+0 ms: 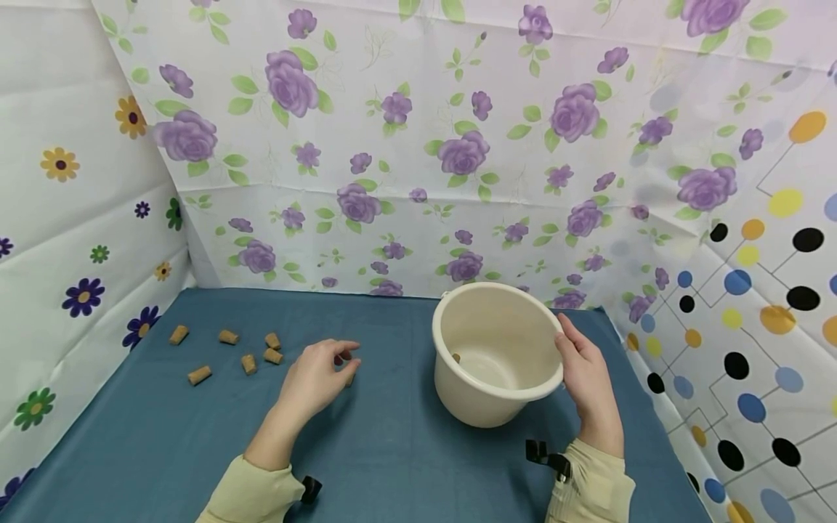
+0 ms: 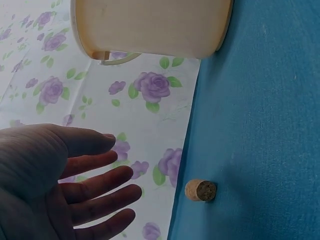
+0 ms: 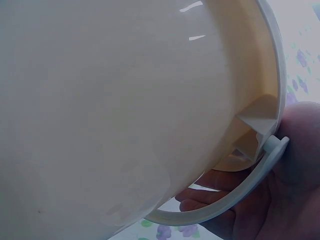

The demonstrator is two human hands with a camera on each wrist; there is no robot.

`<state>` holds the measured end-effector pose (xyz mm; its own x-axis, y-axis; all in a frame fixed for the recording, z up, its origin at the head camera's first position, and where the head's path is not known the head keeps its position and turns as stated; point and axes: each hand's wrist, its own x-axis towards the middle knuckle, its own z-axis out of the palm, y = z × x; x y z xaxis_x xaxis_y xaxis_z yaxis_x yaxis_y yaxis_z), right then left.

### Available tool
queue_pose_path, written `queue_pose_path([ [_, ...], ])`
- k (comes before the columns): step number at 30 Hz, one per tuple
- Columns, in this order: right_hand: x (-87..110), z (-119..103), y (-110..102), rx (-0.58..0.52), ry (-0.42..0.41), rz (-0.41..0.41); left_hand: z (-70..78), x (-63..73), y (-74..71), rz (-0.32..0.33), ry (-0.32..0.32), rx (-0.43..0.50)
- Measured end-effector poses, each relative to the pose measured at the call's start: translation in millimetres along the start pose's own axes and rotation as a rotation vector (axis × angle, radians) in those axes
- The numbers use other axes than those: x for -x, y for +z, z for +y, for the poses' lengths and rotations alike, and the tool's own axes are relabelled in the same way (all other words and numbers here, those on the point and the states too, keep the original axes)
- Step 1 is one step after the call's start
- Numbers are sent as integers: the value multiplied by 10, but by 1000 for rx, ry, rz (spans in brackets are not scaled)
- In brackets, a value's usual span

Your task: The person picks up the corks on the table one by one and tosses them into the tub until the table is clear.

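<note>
My right hand point(image 1: 590, 378) grips the rim of a cream plastic bucket point(image 1: 484, 403) at its right side, thumb over the edge. In the right wrist view its fingers point(image 3: 220, 180) reach under the rim beside the thin bail handle point(image 3: 235, 197). The bucket leans with its mouth towards me, and a bit of cork point(image 1: 455, 357) shows inside. Left of the bucket, my left hand point(image 1: 318, 374) hovers over the cloth with loosely bent fingers and nothing in them. A cork point(image 2: 201, 190) stands on the cloth near it, mostly hidden behind the fingertips in the head view.
Several more corks point(image 1: 248, 364) lie scattered on the blue cloth point(image 1: 392, 465) to the left of my left hand. Patterned sheets wall the table in: purple flowers behind, dots at right, daisies at left. Black straps point(image 1: 548, 459) sit at both cuffs.
</note>
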<state>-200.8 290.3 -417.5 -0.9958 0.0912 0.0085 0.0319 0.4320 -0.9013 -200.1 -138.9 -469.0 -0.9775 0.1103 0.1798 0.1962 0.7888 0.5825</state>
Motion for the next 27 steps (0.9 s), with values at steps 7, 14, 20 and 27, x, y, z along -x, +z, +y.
queue_pose_path([
  [7, 2, -1, 1, 1, 2, -5, -17, -1, 16, -8, -5, -18],
  [14, 5, -8, 7, 2, 0, -2, -34, -10, 41, -11, -11, -26],
  [20, 18, -12, 7, 5, 7, -2, -44, -18, 72, -27, -44, -34],
  [27, 6, -5, 0, 17, 4, 3, -39, -4, 98, -46, -58, -33],
])
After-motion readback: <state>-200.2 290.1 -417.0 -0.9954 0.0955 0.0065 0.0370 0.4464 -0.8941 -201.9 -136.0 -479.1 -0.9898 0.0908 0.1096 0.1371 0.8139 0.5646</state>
